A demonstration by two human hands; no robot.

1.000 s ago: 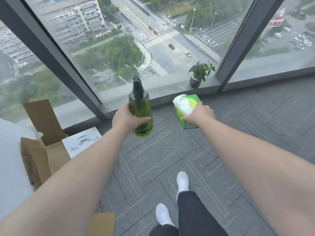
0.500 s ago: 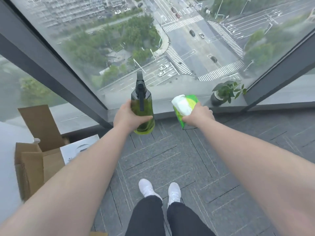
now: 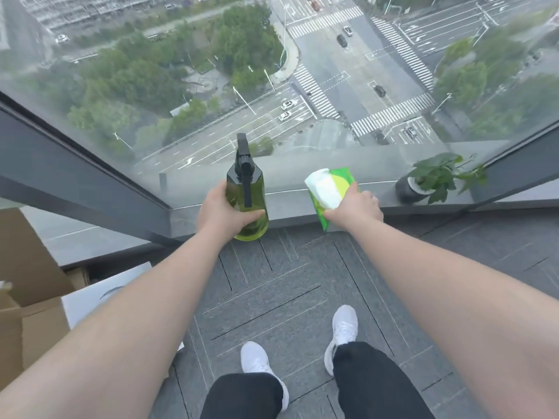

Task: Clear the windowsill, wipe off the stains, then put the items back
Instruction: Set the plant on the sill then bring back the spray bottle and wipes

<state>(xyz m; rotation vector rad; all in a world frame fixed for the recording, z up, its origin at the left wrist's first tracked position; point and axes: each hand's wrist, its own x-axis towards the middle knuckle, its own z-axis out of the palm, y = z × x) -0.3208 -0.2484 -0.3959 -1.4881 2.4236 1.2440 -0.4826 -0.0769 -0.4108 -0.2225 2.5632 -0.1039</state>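
Observation:
My left hand (image 3: 222,211) grips a green spray bottle (image 3: 248,201) with a black nozzle, held upright just in front of the grey windowsill (image 3: 287,204). In my right hand (image 3: 354,208) I hold a green pack of wipes (image 3: 332,192) with a white wipe sticking out of its top, over the sill's front edge. A small potted plant (image 3: 423,184) in a dark pot stands on the sill at the right, near the window frame.
Tall glass panes rise behind the sill, with dark frame posts at left (image 3: 75,176) and right. An open cardboard box (image 3: 27,297) and a white box (image 3: 99,297) lie on the grey carpet at the left. My white shoes (image 3: 343,331) stand on the carpet tiles close to the sill.
I have stepped closer to the window. Both hands, still holding the bottle and the wipes pack, now reach the sill, and the plant lies further right in view.

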